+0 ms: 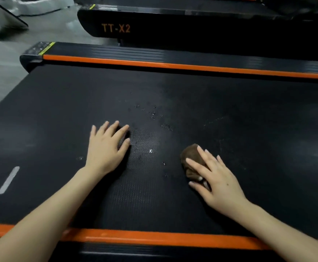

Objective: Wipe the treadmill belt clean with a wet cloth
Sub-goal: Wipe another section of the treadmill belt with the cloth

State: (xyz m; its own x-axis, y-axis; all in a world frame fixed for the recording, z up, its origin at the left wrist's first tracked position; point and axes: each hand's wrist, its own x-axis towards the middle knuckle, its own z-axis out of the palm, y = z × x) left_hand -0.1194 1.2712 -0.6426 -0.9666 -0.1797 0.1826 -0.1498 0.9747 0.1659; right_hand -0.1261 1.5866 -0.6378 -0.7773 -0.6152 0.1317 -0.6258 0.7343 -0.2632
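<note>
At the far left, two pale stripes [9,179] mark the treadmill belt [249,110], a black textured surface that runs between orange side rails [154,238]. The left hand [107,148] lies flat on the belt with its fingers spread and straight. It holds nothing, and it likely serves as a brace while the person leans in over the deck.

Just right of it, water droplets [150,151] and a damp patch glisten on the belt. This is probably the area being worked.

Further right, a bunched brown cloth [191,159] sits on the belt under the right hand [215,178]. Its fingers are splayed and nearly straight, pressing down on the cloth rather than closing round it, which suits pushing the cloth across the surface.

Behind the belt stands a second treadmill marked TT-X2 [116,28].
</note>
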